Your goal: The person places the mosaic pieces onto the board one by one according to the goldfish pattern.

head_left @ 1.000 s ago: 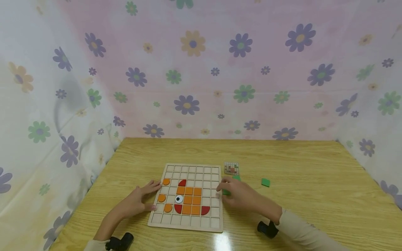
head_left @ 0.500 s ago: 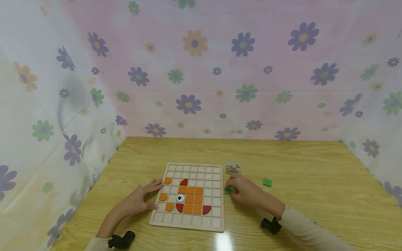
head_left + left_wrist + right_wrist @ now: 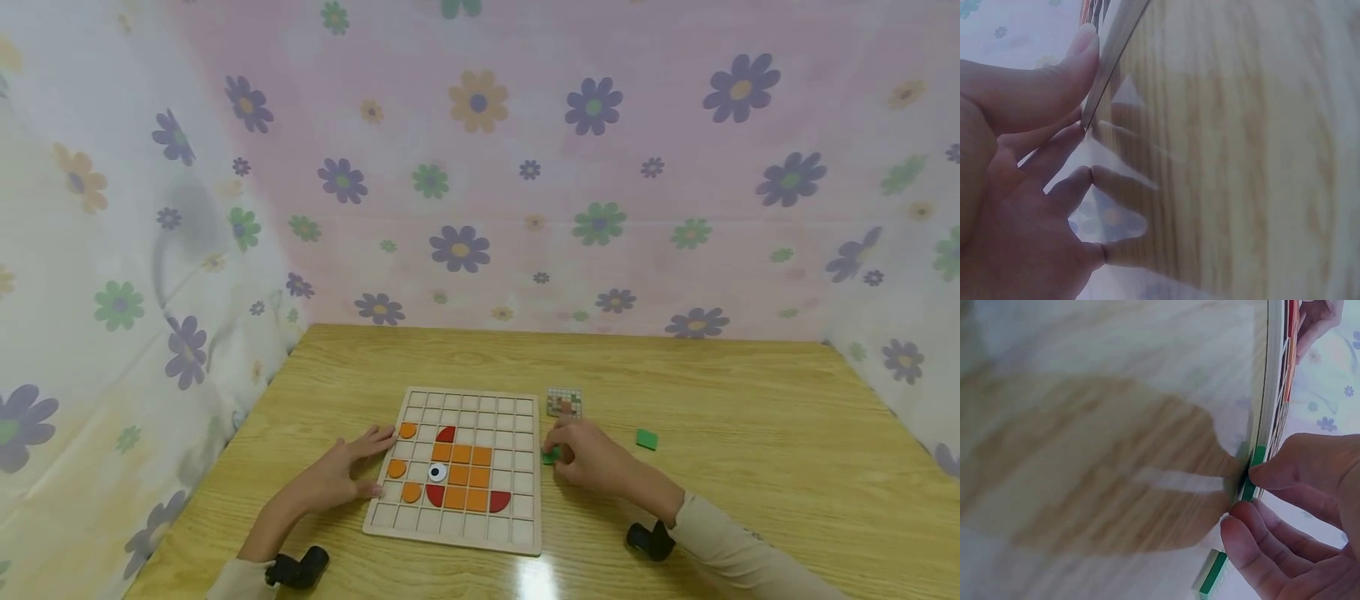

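Note:
In the head view a wooden grid board (image 3: pixel 513 533) lies on the table, bearing orange squares (image 3: pixel 459 476), orange discs (image 3: pixel 411 492), red quarter-round pieces (image 3: pixel 499 502) and an eye piece (image 3: pixel 437 472). My left hand (image 3: pixel 333 477) is at its left side, fingers spread and straight, thumb and fingertips at the edge. Just off the board's right edge, my right hand (image 3: pixel 594 460) pinches a green tile (image 3: pixel 1254 478) low over the table. The right wrist view shows the thumb on its face, with the curled fingers partly hidden behind.
A small pattern card (image 3: pixel 564 402) lies beyond my right hand. Another green tile (image 3: pixel 647 439) is on the table to the right. Flowered cloth (image 3: pixel 525 192) closes off the back and both sides of the wooden table (image 3: pixel 720 392).
My right hand has drawn back from over the board's right edge and its fingers have come onto the green tile. The left hand stays at the board. The head view has shifted slightly.

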Motion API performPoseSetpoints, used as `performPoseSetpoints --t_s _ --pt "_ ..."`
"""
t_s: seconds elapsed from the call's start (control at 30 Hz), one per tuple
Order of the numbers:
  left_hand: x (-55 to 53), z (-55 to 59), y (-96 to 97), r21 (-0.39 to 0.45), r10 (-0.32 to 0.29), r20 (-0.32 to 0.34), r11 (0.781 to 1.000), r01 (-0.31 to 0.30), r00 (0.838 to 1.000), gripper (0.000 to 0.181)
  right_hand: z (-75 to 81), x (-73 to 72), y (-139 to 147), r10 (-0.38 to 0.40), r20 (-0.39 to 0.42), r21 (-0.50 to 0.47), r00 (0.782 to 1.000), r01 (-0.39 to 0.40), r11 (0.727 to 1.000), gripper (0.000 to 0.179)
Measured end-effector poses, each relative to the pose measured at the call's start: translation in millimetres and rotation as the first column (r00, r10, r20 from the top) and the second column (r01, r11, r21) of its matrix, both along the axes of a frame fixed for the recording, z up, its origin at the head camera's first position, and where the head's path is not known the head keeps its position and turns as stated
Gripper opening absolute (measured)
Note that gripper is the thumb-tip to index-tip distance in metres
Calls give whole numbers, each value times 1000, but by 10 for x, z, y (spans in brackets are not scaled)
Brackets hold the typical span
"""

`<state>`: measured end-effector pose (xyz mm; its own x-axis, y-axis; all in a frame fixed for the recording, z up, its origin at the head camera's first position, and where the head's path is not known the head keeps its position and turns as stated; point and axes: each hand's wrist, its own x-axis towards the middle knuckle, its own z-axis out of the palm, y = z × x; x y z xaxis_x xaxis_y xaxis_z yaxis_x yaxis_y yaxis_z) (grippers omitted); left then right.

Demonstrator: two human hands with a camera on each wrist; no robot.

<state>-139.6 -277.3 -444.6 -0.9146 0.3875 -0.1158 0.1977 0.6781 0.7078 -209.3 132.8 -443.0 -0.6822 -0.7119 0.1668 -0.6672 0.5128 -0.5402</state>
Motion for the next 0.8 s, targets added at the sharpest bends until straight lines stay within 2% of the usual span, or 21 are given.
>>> performPoseSetpoints --t_s 0.2,0.37,0.57,0.8 --pt "-2 7 5 4 5 6 1000 -5 1000 76 32 -36 -7 -3 10 -15 1000 3 1000 21" --pt "-2 15 9 -1 6 5 1000 -6 1000 77 57 -81 -39 -5 -12 -12 1000 5 1000 21" --pt "-9 24 4 4 -3 9 1000 3 1000 78 68 -128 -100 7 -40 -52 999 -9 999 19" --pt "-18 21 -1 -2 -5 9 1000 5 1000 79 87 -187 -205 -18 11 -54 1000 19 998 19"
